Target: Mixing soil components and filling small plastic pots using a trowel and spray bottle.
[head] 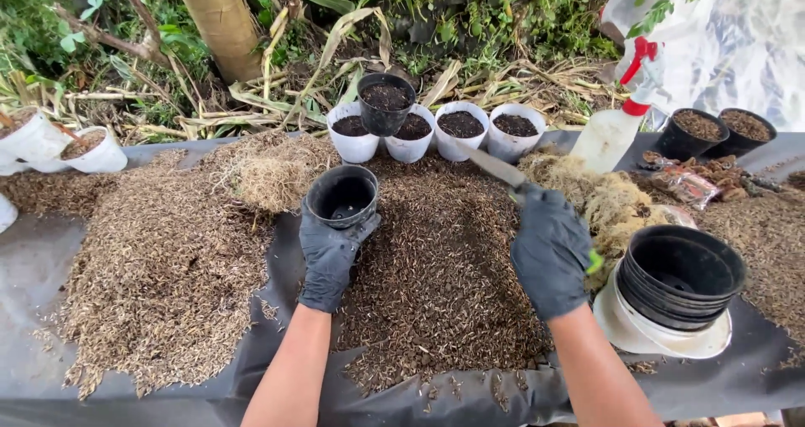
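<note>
Holding a small black pot (342, 196) in a gloved left hand (329, 255), a person stands over a table draped in dark sheeting (33, 263), the fingers closed around the pot's lower wall so that it tilts slightly with its mouth up, above the near middle of the sheet. The gloved right hand (549, 251) is closed on the handle of a trowel (496, 169), whose grey blade points toward the far edge over a broad heap of dark potting mix (436, 276). Filling would likely go best with the pot kept low and close over that heap, the blade brought level to the rim, so that spill falls back onto the pile. The pot in hand looks nearly empty, with only a little dark matter at the bottom. Along the far edge stand four white pots (432, 129) filled with dark mix, and a black pot (386, 101), also full, rests on top of the two at the left. A stack of empty black pots (679, 276) sits in a white one at the near right. Two more filled black pots (717, 132) stand at the far right corner beside a spray bottle (616, 121) with a red trigger. A pale mound of husks (159, 268) covers the left side, and white pots (63, 146) holding soil sit at the far left edge.
</note>
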